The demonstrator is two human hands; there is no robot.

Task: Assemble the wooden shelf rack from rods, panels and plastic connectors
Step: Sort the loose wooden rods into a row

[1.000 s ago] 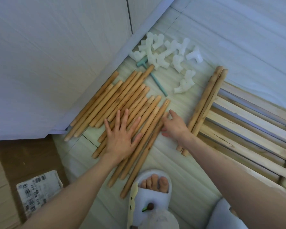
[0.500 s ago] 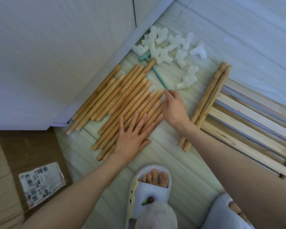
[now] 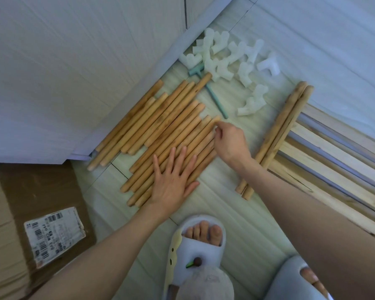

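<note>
Several short wooden rods (image 3: 167, 126) lie side by side on the tiled floor, slanting up to the right. My left hand (image 3: 173, 178) rests flat on their lower right part, fingers spread. My right hand (image 3: 230, 141) is at the upper end of the rightmost rods, its fingers curled and pinching one rod near its tip. A heap of white plastic connectors (image 3: 225, 59) lies beyond the rods. Two longer rods (image 3: 277, 139) lie at the right, against slatted wooden panels (image 3: 333, 161).
A teal mallet (image 3: 214, 96) lies between the rods and the connectors. A white cabinet (image 3: 74, 61) borders the rods on the left. A cardboard box (image 3: 30, 202) with a shipping label sits at the lower left. My slippered feet (image 3: 199, 245) stand below the rods.
Both hands pushed the spread rods together into a tighter row. My right hand moved up along the rods' right side and curled its fingers at a rod's upper end.
</note>
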